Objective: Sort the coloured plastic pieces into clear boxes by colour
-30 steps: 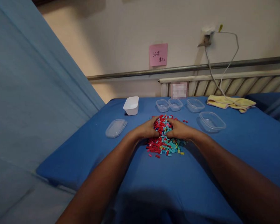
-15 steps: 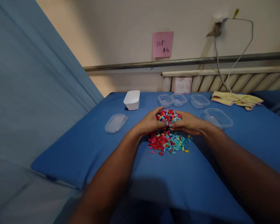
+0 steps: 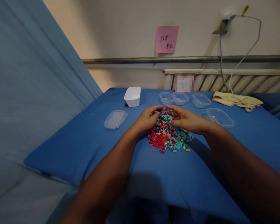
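A heap of small plastic bricks point(image 3: 166, 137) in red, pink, teal, blue and yellow lies on the blue table cover point(image 3: 144, 161). Along the heap's left side is my left hand point(image 3: 149, 118), its fingers curved and apart, thumb toward the bricks. My right hand point(image 3: 184, 119) arches over the right and far side of the heap, with fingers spread. Neither hand grips a brick that I can see. The fingertips of both hands come close together at the heap's far edge.
Behind the heap stand a white tub point(image 3: 132, 97) and several clear plastic containers, one a clear box point(image 3: 201, 101). Stacked clear lids point(image 3: 116, 119) lie at left. A folded yellow cloth point(image 3: 236, 100) is at back right, under a hanging cable point(image 3: 221, 62). A blue curtain point(image 3: 37, 93) borders the left.
The bricks that were scooped up between both hands have dropped back onto the heap. My hands have loosened, and the heap now spreads between them.
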`<state>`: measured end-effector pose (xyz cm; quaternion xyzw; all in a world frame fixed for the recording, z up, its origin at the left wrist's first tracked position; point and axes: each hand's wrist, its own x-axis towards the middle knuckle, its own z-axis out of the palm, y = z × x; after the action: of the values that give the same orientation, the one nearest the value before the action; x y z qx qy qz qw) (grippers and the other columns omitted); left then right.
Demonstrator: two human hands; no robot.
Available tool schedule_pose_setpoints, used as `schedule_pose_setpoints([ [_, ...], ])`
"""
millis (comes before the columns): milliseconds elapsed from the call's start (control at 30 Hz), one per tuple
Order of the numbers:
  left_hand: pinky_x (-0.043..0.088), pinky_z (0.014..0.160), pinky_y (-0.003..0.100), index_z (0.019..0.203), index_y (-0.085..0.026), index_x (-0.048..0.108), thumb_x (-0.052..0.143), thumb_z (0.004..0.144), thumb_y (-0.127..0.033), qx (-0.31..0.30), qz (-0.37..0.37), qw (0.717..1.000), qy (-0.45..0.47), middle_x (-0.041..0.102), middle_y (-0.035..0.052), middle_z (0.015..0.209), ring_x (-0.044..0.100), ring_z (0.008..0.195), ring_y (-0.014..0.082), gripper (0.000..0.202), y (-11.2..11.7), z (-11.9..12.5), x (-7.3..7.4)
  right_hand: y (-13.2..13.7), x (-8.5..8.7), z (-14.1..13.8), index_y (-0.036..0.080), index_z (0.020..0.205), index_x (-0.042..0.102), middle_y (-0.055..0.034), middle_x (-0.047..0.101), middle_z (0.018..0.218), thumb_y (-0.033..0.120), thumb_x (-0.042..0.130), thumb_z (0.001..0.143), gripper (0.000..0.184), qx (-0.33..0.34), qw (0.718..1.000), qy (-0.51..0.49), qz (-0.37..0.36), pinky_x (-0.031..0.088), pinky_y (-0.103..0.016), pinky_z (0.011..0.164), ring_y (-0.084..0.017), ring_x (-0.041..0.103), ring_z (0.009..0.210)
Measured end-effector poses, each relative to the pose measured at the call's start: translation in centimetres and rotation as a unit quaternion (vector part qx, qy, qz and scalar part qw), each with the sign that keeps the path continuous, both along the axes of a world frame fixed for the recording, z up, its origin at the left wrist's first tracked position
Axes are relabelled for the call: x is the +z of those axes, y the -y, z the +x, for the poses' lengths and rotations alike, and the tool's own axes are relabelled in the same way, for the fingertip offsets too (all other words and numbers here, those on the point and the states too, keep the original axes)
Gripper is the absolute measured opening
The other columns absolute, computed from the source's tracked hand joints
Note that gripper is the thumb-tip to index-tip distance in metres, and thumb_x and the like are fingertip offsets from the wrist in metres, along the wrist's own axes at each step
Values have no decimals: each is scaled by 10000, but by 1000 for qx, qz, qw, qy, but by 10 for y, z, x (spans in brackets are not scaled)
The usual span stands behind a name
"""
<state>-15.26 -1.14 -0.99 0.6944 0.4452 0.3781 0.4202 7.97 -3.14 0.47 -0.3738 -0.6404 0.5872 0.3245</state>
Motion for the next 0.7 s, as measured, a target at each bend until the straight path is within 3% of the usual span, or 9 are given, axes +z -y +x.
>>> schedule_pose_setpoints([
  [100, 653, 953, 417, 1454, -167, 727, 484, 1028, -166, -19, 62, 996, -59, 823, 108, 1255, 787, 1019, 239, 490, -1, -7, -5, 4, 9, 0, 296, 1697, 444, -120, 493, 1749, 175, 740, 925, 836, 23, 999, 22, 11, 699, -441, 1012, -321, 623, 1457],
  [200, 595, 1106, 413, 1428, -232, 756, 474, 1001, -108, -25, 163, 978, -129, 810, 54, 1345, 765, 1200, 241, 527, 0, -12, -7, -3, 20, 4, 302, 1637, 535, -92, 486, 1755, 239, 748, 962, 710, 4, 999, 48, 21, 724, -420, 938, -328, 622, 1456],
  [300, 569, 1155, 402, 1444, -290, 750, 484, 1002, -101, -5, 211, 962, -173, 787, 19, 1411, 735, 1295, 232, 550, 4, -12, -10, -21, 22, 11, 261, 1504, 665, -124, 657, 1585, 287, 764, 972, 542, -48, 995, 87, 28, 718, -406, 901, -301, 729, 1277],
  [433, 543, 1182, 415, 1408, -245, 768, 492, 1051, -180, 49, 249, 949, -189, 792, 54, 1391, 716, 1307, 247, 457, 4, -8, -18, -49, 5, 28, 202, 1273, 784, -121, 812, 1239, 360, 674, 1031, 310, -144, 970, 177, 77, 668, -406, 926, -249, 777, 1038],
  [500, 481, 1248, 438, 1433, -197, 746, 465, 1102, -279, 96, 238, 946, -196, 761, 96, 1444, 671, 1373, 268, 442, -1, -7, -23, -60, -9, 34, 187, 1159, 807, -97, 827, 1122, 426, 599, 1066, 331, -190, 944, 239, 124, 639, -412, 943, -259, 767, 1027],
  [600, 375, 1328, 480, 1543, -111, 643, 339, 1159, -439, 137, 142, 955, -221, 638, 177, 1609, 565, 1522, 309, 590, -10, -6, -28, -70, -29, 33, 170, 978, 801, -99, 824, 988, 535, 543, 1080, 459, -221, 913, 303, 160, 603, -457, 985, -315, 753, 1052],
  [700, 334, 1344, 527, 1598, -80, 581, 246, 1161, -557, 123, 81, 960, -238, 564, 215, 1673, 510, 1585, 350, 729, -17, -4, -32, -72, -42, 15, 185, 1008, 807, -126, 838, 1116, 587, 499, 1095, 513, -201, 915, 300, 180, 550, -470, 1086, -336, 742, 1156],
])
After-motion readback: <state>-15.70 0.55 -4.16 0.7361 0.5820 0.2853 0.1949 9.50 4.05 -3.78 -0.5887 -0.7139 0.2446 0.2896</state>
